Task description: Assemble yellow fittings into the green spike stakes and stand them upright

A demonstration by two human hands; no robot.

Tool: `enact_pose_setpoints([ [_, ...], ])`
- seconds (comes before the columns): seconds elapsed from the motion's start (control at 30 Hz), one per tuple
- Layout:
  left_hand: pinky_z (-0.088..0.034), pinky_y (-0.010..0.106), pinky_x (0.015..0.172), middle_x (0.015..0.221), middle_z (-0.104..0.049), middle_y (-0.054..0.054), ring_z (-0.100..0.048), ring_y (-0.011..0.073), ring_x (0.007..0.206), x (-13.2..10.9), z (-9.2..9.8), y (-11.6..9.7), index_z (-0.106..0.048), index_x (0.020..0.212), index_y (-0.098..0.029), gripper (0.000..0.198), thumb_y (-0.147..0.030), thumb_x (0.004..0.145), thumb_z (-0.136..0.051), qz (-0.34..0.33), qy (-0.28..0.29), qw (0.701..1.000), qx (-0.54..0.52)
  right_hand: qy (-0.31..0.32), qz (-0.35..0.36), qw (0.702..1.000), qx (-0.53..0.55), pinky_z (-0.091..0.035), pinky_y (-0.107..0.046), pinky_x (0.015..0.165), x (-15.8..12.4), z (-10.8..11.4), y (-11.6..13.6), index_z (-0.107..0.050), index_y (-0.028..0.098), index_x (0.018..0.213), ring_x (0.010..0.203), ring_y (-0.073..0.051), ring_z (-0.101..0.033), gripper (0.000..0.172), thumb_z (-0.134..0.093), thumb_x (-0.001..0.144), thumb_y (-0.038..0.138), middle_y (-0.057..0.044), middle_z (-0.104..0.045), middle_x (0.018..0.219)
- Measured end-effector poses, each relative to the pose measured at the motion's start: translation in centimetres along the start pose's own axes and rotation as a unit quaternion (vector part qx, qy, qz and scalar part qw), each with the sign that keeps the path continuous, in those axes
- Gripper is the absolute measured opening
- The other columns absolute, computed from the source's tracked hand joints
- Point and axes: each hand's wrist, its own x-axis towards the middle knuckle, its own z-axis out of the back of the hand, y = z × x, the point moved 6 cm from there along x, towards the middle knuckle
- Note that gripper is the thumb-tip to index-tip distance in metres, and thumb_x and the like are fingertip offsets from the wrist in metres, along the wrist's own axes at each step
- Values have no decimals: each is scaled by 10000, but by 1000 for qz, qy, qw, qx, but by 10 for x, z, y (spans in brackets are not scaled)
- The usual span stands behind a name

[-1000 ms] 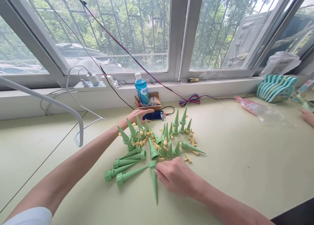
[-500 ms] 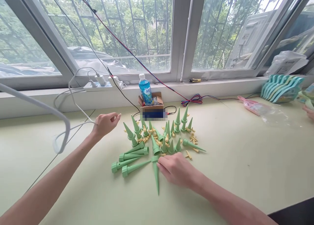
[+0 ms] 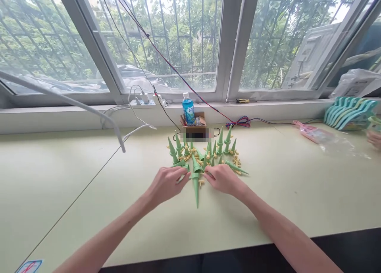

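Flanking a lying green watering spike at frame centre — left hand curled, right hand narrow; grips unclear.

**One green spike flat on the bench, tip toward me**

The long green spike lies flat between my left hand and my right hand. Its collared wide end faces away and its tip aims at the bench's near edge. A small yellow fitting lies just beside the collar. Toward the far edge, the other green spikes stand tip-up or lie tipped over, with yellow bits scattered among them.
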Motion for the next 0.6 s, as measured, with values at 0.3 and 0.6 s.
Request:
enact_pose_setpoints([
  [0.3,-413,247,575,631,-610,4,-518,121,521,0,-44,-11,-664,879,-213,246,-327,940,-454,131,-2,988,-76,20,12,1000,10,-278,-233,571,-2,4,-8,-588,177,796,545,-120,-505,191,-491,954,224,7,-562,592],
  [0.6,-409,274,592,613,-632,-1,-598,179,561,-16,-59,-20,-610,1219,-206,368,-397,927,-493,180,95,976,-73,61,27,998,15,-273,-237,573,-7,-7,4,-608,172,1004,616,-143,-573,129,-504,963,236,-25,-645,704],
])
